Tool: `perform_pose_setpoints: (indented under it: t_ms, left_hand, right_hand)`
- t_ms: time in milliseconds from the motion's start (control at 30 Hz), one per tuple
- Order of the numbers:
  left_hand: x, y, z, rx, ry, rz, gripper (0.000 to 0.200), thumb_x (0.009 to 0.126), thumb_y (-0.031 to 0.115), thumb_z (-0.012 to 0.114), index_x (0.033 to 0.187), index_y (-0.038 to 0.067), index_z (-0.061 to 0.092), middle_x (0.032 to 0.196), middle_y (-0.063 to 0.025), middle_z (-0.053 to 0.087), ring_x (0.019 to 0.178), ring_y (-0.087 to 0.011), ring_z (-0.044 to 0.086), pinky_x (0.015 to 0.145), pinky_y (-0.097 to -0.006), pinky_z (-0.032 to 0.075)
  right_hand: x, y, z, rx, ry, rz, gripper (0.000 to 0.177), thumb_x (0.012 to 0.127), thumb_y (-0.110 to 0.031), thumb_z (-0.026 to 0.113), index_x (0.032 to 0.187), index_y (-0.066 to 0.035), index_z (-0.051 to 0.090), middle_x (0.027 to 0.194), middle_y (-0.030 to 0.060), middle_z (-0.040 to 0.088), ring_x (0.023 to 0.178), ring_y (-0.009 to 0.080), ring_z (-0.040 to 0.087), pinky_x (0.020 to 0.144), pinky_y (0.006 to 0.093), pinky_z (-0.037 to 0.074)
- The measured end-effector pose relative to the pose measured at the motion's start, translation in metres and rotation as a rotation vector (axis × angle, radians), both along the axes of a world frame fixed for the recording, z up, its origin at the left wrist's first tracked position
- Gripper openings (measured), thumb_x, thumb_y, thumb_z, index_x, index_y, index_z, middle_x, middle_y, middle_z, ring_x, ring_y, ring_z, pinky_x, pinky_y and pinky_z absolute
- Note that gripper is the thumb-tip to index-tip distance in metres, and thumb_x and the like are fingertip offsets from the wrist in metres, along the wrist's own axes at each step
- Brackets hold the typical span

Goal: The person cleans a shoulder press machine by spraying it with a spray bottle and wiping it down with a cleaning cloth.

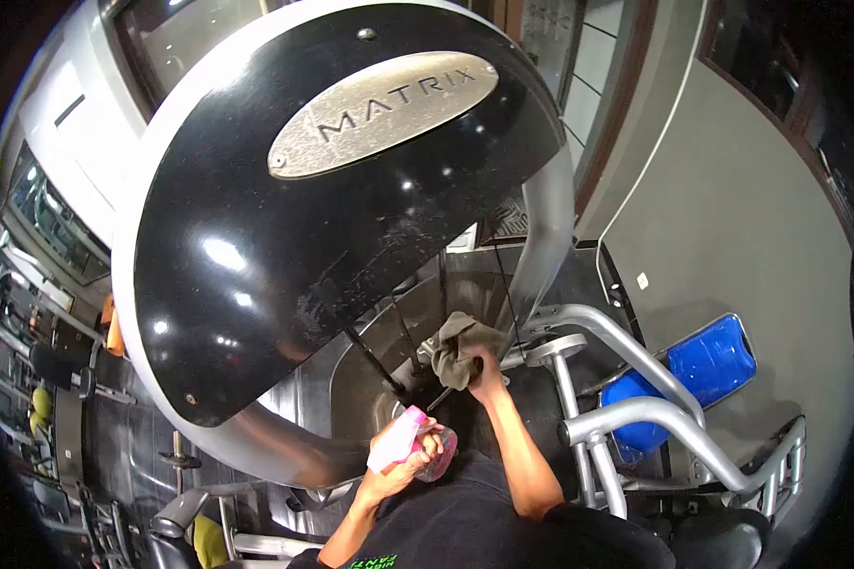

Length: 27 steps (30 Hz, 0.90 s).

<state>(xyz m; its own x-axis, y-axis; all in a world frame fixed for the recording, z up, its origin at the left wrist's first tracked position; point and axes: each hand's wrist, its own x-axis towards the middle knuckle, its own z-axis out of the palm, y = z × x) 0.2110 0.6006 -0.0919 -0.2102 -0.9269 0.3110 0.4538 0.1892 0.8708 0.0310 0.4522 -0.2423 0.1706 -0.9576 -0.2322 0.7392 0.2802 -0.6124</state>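
Observation:
My left hand [396, 474] is wrapped round a spray bottle [442, 459] with a pink and white head and a see-through pinkish body, held close in front of my chest. A crumpled grey-brown cloth [457, 349] is bunched in my right hand [487, 381], which reaches further forward. Beyond the cloth are the dark rods [380, 360] of a gym machine. Its glossy black cover [256, 247] with a silver MATRIX plate [384, 116] rises in front of me. The cloth hides most of my right fingers.
Curved silver machine tubes [645, 413] stand close on my right. Behind them is a blue padded chair [712, 360] near the grey wall [750, 218]. A white cable [657, 142] runs down that wall. More gym equipment [43, 351] fills the left side.

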Motion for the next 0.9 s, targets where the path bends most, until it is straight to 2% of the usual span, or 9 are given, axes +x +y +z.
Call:
perform_pose_setpoints:
  t_ms: [167,233,333,433,567,700,767,800,900]
  left_hand:
    - [-0.012,-0.016,0.014,-0.024,-0.028,-0.093,0.047,0.088,0.021,0.069,0.121,-0.007,0.051,0.080,-0.0081,0.060,0.080,-0.0189,0.060,0.093,-0.0407,0.046]
    - [-0.016,-0.019,0.012,-0.001,-0.048,-0.139,0.047,0.088,0.022,0.069,0.120,-0.006,0.051,0.080,-0.0077,0.060,0.080,-0.0184,0.060,0.093,-0.0413,0.046]
    - [-0.022,-0.025,0.006,-0.032,-0.026,-0.198,0.047,0.088,0.022,0.069,0.121,-0.006,0.051,0.082,-0.0076,0.060,0.080,-0.0182,0.060,0.091,-0.0407,0.047]
    - [-0.028,-0.030,0.000,-0.045,-0.001,-0.221,0.047,0.088,0.023,0.069,0.122,-0.006,0.050,0.082,-0.0073,0.060,0.080,-0.0182,0.060,0.090,-0.0402,0.047]
    - [-0.033,-0.032,0.016,0.055,0.025,-0.200,0.044,0.089,0.017,0.068,0.122,-0.006,0.050,0.082,-0.0071,0.060,0.080,-0.0175,0.061,0.089,-0.0383,0.047]
    - [-0.032,-0.035,0.020,0.045,-0.097,-0.093,0.039,0.089,0.007,0.064,0.122,-0.007,0.049,0.082,-0.0068,0.061,0.081,-0.0158,0.061,0.088,-0.0343,0.048]
    - [-0.031,-0.035,0.021,0.010,-0.116,-0.066,0.038,0.089,0.004,0.063,0.122,-0.007,0.049,0.083,-0.0067,0.061,0.081,-0.0152,0.061,0.087,-0.0331,0.048]
    - [-0.031,-0.033,0.022,0.037,-0.137,-0.048,0.038,0.089,0.004,0.064,0.123,-0.006,0.049,0.083,-0.0061,0.061,0.081,-0.0146,0.061,0.088,-0.0328,0.048]
    - [-0.033,-0.036,0.023,0.109,-0.108,-0.020,0.039,0.088,0.003,0.065,0.123,-0.006,0.049,0.083,-0.0045,0.062,0.081,-0.0131,0.061,0.089,-0.0322,0.048]
  right_hand:
    - [-0.027,0.028,0.094,-0.121,-0.428,-0.028,0.077,0.088,-0.056,0.054,0.143,-0.007,0.034,0.141,0.0104,0.043,0.129,0.0247,0.042,0.110,0.0442,0.032]
    - [-0.035,0.026,0.110,-0.136,-0.484,-0.030,0.068,0.093,-0.054,0.047,0.141,-0.007,0.037,0.138,0.0103,0.046,0.125,0.0242,0.046,0.106,0.0424,0.037]
    - [-0.044,0.011,0.122,-0.150,-0.118,-0.411,0.045,0.100,-0.035,0.044,0.136,-0.009,0.043,0.130,0.0082,0.050,0.116,0.0206,0.052,0.097,0.0382,0.046]
    - [-0.048,-0.022,0.170,-0.233,0.032,-0.785,0.045,0.098,-0.026,0.049,0.139,-0.009,0.041,0.133,0.0074,0.049,0.119,0.0191,0.050,0.097,0.0362,0.044]
    - [-0.055,-0.063,0.241,-0.463,0.222,-0.928,0.047,0.096,-0.013,0.055,0.139,-0.002,0.040,0.130,0.0099,0.052,0.118,0.0174,0.052,0.098,0.0314,0.044]
    - [-0.069,-0.119,0.268,-0.870,1.311,-1.351,0.050,0.088,-0.003,0.059,0.136,-0.004,0.046,0.134,0.0196,0.049,0.125,0.0310,0.047,0.105,0.0410,0.038]
    - [-0.080,-0.144,0.256,-0.989,1.533,-1.137,0.055,0.082,0.006,0.055,0.135,-0.004,0.048,0.135,0.0224,0.047,0.130,0.0364,0.042,0.108,0.0435,0.034]
    - [-0.086,-0.147,0.246,-0.990,1.589,-1.158,0.071,0.069,0.016,0.052,0.136,-0.005,0.045,0.137,0.0214,0.045,0.132,0.0377,0.039,0.111,0.0442,0.032]
    - [-0.095,-0.140,0.227,-0.934,1.638,-1.092,0.069,0.069,0.016,0.049,0.134,-0.007,0.048,0.138,0.0209,0.044,0.131,0.0393,0.040,0.110,0.0433,0.033]
